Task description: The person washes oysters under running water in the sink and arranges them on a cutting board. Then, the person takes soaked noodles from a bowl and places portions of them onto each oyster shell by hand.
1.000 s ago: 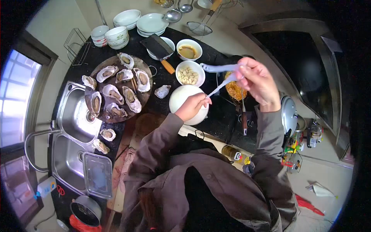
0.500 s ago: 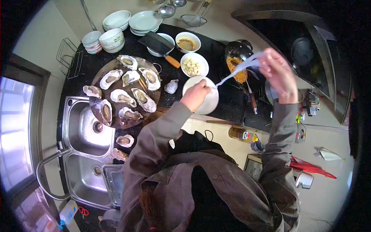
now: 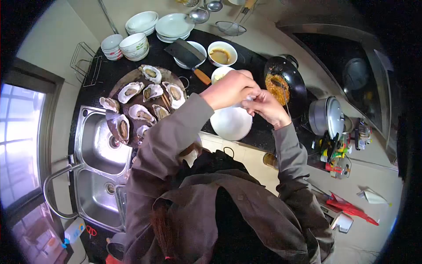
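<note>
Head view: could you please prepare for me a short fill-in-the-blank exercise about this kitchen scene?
1. The bowl just below the left hand and right hand is coloured ____.
2. The sink has ____ basins.
3. The board under the oysters is ____ in shape.
4. The scissors have ____ handles.

Missing words: white; two; round; red.

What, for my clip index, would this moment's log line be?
left hand, right hand: meeting, pinching whitish item | white bowl: below hands | wok: holds orange food | oysters: on round board

Window glaring at left; dark, fisheye-curved edges.
</note>
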A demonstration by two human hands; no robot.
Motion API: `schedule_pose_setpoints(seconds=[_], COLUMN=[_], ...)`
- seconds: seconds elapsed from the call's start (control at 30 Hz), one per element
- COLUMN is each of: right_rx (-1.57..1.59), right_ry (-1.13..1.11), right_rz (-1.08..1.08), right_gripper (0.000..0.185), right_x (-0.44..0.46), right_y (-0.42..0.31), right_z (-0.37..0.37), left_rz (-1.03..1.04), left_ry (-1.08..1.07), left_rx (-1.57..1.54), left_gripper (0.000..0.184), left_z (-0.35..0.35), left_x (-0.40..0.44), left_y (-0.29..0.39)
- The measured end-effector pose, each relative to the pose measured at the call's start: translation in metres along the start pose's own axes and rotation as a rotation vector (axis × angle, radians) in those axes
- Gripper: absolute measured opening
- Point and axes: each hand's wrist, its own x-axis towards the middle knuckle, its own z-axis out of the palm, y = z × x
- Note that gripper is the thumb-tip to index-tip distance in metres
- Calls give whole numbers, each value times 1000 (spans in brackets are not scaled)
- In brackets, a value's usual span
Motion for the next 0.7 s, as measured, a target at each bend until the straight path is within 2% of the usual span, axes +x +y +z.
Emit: schedule_pose_setpoints(seconds=[0.1,0.17,0.23,0.33,0.4,0.57,0.7], right_rx=[-6,-26,-38,-86,-86,-61,-41], right_ry=[-29,-96,-137,-164,-183,-255,-298], right_rz=[41,-8,-22,-45,-45,-38,22], right_gripper=[11,15,17,15,15,17,18], right_x=[17,31,41,58,72,118,142], right_y=[-12,-26,-43,-74,-84,-74,-60], right_z=[7,11,19,38,46,65,82], left_rz=[-17,-236,-353,-450,-646,-636,-813], left_ry=[270,378,408,545,649,835,849], left_rx=[19,-315,-262,-106,-81,4,181], left_gripper=[22,26,26,23,21,20,19], left_z=[-17,-30,-58,-75,-77,-56,-38], left_x=[-23,-49,-83,-146,-179,-217,-234], left_y=[-14,-29,-30,-65,-73,-89,-102])
